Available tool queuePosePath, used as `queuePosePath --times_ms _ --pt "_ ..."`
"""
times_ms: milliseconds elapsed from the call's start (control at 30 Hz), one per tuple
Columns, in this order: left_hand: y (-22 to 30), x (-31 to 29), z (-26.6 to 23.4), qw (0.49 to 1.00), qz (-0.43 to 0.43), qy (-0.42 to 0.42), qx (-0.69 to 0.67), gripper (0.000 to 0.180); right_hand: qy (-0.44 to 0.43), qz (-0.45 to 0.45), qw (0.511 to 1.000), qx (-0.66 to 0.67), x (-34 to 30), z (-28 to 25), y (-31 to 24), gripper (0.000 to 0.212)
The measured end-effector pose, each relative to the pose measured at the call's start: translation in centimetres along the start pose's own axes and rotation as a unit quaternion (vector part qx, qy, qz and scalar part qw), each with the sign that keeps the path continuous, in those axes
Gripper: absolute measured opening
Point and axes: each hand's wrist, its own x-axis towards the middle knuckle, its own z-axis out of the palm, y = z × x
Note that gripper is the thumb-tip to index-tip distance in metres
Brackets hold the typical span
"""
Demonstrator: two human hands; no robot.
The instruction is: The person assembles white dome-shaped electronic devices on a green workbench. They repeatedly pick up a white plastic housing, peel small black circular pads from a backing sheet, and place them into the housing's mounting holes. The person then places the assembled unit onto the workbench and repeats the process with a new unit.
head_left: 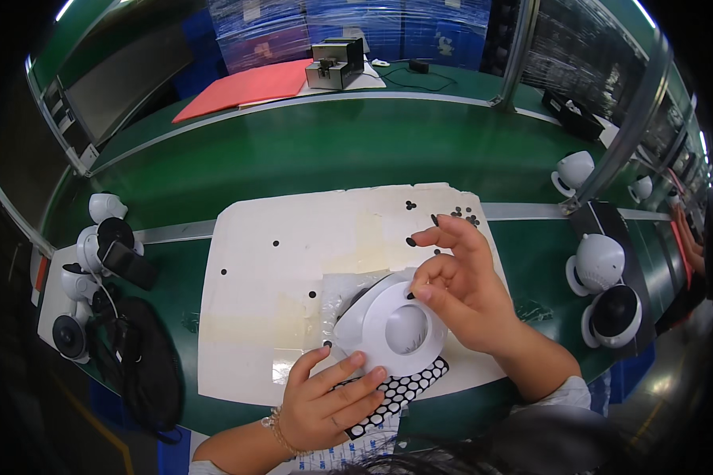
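A white camera-like device [348, 324] with a round ring base [379, 346] lies on its side in front of me, the ring's opening facing up. My right hand [471, 293] is over the ring's far right side. Its thumb and index finger pinch a small black round pad [410, 296], while more such pads sit on its other fingertips. My left hand [329, 404] has its fingers stretched out, some touching the ring's near left edge. Another black pad [327, 343] is on one left fingertip. Beside that hand lies a black sheet with white circles [404, 393]; the left thumb is hidden.
A pale board [245, 317] with scattered black pads covers the middle of the green table. White devices stand at left [107, 207] and right [600, 264]. A black bag [150, 364] lies left. A metal-framed shelf behind carries a grey box-like fixture [333, 67] and pink sheets [253, 85].
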Motion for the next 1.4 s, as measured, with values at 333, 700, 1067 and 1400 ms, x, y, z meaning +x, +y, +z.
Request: queuePosePath --times_ms 333,700,1067,1400 --pt "-0.1 0.1 0.3 1.000 0.001 -0.003 0.007 0.010 0.001 -0.043 0.992 -0.118 -0.3 -0.2 0.3 0.055" --pt "0.2 -0.1 -0.3 1.000 -0.019 0.006 -0.004 0.012 0.018 -0.258 0.861 -0.439 -0.5 0.8 -1.8 0.051" --pt "-0.3 -0.5 0.8 1.000 0.010 -0.004 -0.002 0.026 -0.050 -0.090 0.971 -0.216 -0.5 2.6 -0.1 0.048" --pt "-0.1 0.2 0.9 1.000 -0.005 0.025 -0.005 0.012 -0.057 -0.190 0.840 -0.505 -2.3 2.5 -2.5 0.030"
